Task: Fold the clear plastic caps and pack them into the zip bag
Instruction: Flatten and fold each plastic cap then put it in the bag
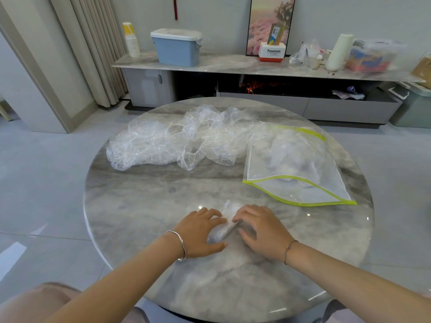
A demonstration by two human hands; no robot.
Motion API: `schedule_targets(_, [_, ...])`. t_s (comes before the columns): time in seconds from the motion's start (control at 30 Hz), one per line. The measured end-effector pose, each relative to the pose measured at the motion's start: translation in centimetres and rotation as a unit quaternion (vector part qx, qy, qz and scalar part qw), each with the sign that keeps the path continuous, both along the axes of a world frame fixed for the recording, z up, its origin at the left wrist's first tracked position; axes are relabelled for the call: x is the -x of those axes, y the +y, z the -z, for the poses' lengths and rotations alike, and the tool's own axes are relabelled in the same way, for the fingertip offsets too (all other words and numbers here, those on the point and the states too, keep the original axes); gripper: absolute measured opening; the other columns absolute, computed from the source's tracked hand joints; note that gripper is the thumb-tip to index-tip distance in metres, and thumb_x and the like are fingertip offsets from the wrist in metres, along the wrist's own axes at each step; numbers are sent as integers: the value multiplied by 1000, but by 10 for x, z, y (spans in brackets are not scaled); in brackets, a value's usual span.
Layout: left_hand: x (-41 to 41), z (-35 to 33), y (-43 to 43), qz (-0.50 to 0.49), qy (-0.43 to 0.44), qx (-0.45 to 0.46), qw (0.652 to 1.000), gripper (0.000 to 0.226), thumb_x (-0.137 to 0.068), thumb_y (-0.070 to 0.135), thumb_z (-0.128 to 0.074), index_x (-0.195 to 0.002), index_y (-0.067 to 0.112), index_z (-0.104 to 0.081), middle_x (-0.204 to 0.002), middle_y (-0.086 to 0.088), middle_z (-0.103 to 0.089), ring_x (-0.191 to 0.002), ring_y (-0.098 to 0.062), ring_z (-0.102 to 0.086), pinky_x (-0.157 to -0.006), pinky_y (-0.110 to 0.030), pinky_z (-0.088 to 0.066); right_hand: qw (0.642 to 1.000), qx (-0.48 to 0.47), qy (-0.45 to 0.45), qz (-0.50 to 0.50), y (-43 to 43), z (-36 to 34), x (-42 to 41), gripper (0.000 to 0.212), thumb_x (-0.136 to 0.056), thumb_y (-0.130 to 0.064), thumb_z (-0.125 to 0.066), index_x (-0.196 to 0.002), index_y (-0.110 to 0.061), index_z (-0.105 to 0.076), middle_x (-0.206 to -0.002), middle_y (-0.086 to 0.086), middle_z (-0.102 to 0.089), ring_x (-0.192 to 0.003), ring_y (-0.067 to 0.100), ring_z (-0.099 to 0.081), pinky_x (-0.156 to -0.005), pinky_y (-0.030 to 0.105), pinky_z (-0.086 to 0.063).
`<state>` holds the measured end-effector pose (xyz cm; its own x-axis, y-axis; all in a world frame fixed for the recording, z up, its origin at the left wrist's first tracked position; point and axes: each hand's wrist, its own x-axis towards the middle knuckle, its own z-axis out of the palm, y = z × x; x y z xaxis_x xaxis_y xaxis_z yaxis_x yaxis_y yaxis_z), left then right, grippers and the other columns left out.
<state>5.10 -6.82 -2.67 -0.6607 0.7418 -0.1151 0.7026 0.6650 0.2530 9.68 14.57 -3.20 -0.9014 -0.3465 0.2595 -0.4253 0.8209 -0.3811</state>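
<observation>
A narrow folded clear plastic cap [224,226] lies on the round marble table [144,206] near its front. My left hand [200,231] and my right hand [261,229] press on it from either side, fingers curved over the plastic. A heap of loose crumpled clear caps [177,138] spreads across the far half of the table. To the right lies the clear zip bag [296,173] with yellow-green edging; its mouth gapes toward me and several folded caps show inside.
Beyond the table stands a long low cabinet [233,66] carrying a blue lidded bin [177,47], stacked paper cups [131,40], a white box, a paper roll and bags. Curtains hang at the left. Grey floor tiles surround the table.
</observation>
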Motion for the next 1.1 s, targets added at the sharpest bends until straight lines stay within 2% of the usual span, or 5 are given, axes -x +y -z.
schedule_targets(0.3, [2,-6,-3,-19,-99,-19,995,84,-62,51,-55,-141,30,-36,-133,9,-38,-117,-12,-34,-99,-19,-28,995,-89,-32,-45,-6,14,-5,43,-78,-53,-50,-108,-24,-59,-106,-9,-58,-96,11,-53,-85,21,-26])
schedule_targets(0.6, [2,-1,5,-129,-118,-148,973,15,-82,37,-68,-84,28,-57,-79,18,-57,-72,1,-47,-73,-19,-40,976,138,-141,88,-12,4,1,23,-89,-31,-58,-67,-26,-54,-64,-14,-55,-64,3,-49,-67,19,-36])
schedule_targets(0.73, [0,4,15,-210,-145,-170,952,33,-83,38,-68,-62,30,-44,-56,15,-53,-57,1,-49,-67,-22,-44,935,229,-224,150,-18,4,-1,21,-86,-23,-66,-74,-25,-49,-62,-10,-51,-55,2,-43,-59,19,-37])
schedule_targets(0.87, [-2,8,18,-258,-147,-157,942,29,-78,35,-72,-66,29,-46,-62,13,-58,-62,-4,-54,-71,-27,-49,923,203,-238,225,-20,5,3,30,-78,-23,-74,-94,-18,-49,-85,-5,-52,-74,9,-51,-70,20,-40])
schedule_targets(1.1, [9,-4,19,-228,-287,-215,905,70,-60,56,-77,-117,21,-54,-104,6,-60,-75,1,-54,-72,-11,-41,833,382,-335,218,-22,-19,7,27,-81,2,-68,-99,-6,-50,-71,4,-55,-35,6,-50,-36,18,-37])
